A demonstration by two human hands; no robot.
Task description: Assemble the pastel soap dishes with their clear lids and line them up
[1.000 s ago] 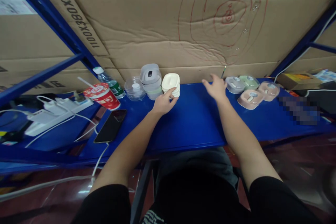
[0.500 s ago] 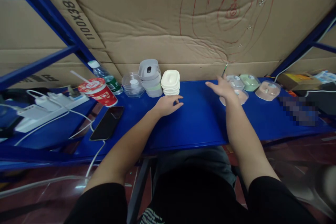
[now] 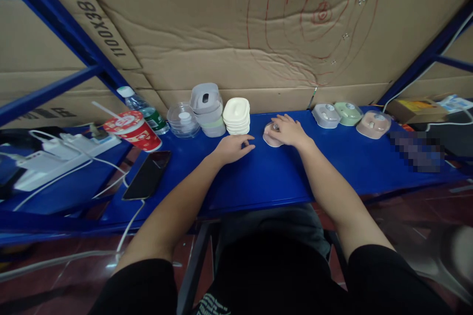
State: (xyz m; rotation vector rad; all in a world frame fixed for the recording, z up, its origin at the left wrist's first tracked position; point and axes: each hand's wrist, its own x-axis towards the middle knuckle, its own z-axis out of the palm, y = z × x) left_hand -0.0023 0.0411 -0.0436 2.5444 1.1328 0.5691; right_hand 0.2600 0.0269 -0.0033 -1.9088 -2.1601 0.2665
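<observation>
My right hand point(image 3: 290, 130) is closed over the top of a small pinkish box with a clear domed lid point(image 3: 271, 139), on the blue tabletop right of the stacks. The fingers hide much of the lid. My left hand point(image 3: 232, 148) rests just in front of a stack of cream square pieces point(image 3: 237, 114), thumb and fingers apart, with nothing in it. Left of that stack stand nested grey and green bins point(image 3: 207, 108) and a pile of clear domes point(image 3: 183, 119). Similar lidded boxes sit farther right: grey point(image 3: 326, 116), green point(image 3: 348, 114) and pink point(image 3: 374, 125).
A red paper cup with a straw point(image 3: 135, 130), a water bottle point(image 3: 148, 113) and a phone point(image 3: 147, 175) are at the left, beside a white power strip point(image 3: 66, 162) with cables. Cardboard point(image 3: 199, 19) walls the back. A small carton point(image 3: 417, 110) lies far right.
My right hand has moved left from the group of lidded boxes and brought the front pinkish one to the middle. My left hand has stayed by the cream stack. The view has shifted slightly.
</observation>
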